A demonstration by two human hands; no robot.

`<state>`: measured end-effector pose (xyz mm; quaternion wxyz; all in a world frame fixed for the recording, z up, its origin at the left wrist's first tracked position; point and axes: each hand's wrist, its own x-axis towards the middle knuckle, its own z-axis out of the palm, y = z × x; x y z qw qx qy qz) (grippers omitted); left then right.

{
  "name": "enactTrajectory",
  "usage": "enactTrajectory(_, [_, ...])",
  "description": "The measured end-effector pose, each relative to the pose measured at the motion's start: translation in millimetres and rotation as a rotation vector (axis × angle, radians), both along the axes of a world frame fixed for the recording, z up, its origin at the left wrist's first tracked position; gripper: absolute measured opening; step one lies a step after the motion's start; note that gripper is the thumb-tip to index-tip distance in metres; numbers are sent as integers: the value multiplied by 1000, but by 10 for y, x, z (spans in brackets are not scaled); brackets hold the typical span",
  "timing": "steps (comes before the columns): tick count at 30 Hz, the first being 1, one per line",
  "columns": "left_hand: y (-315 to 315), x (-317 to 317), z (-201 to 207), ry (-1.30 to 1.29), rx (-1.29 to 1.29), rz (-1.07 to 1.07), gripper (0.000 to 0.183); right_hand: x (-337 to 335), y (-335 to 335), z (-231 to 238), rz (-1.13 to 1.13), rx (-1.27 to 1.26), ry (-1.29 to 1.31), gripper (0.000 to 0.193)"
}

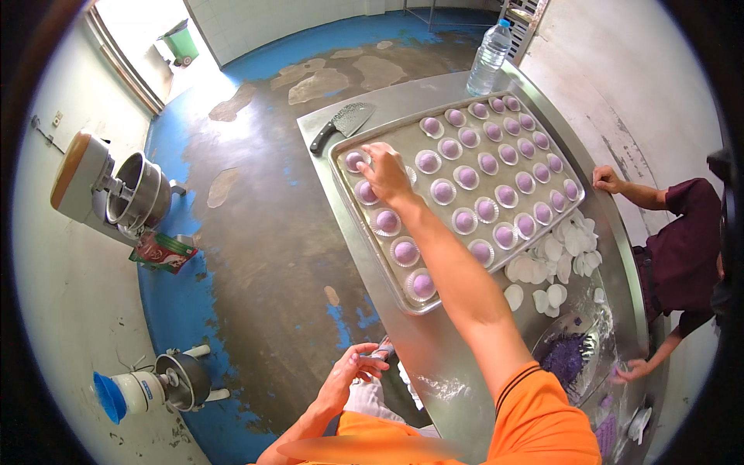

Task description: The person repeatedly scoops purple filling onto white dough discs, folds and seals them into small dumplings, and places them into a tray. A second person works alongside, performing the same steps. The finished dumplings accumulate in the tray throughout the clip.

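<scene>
My right arm reaches across a large metal tray (377, 273) to its far left corner. There my right hand (385, 172) has thumb and fingertips closed at the edge of a white paper cup with a purple dough ball (355, 161). More purple balls in paper cups (466, 177) stand in rows on the tray; my forearm hides part of them. Down by my lap, off the table, my left hand (350, 377) is held with its fingers bent and apart, apparently holding nothing.
A black-handled knife (341, 126) and a water bottle (489, 59) border the tray. Loose paper cups (559, 252) lie near a bowl of purple mass (567, 358). A co-worker's hands (608, 180) are across the steel table (457, 380). Two mixers (85, 182) stand left.
</scene>
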<state>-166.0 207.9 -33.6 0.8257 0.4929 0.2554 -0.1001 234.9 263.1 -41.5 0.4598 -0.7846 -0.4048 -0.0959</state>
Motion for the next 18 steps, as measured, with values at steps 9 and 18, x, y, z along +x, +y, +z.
enactTrajectory(9, [-127,462,113,-148,34,-288,58,-2368,-2402,-19,-361,154,323,13])
enactTrajectory(18, [-852,1027,259,-249,92,-633,71,-4986,-4590,-661,-966,-240,819,13])
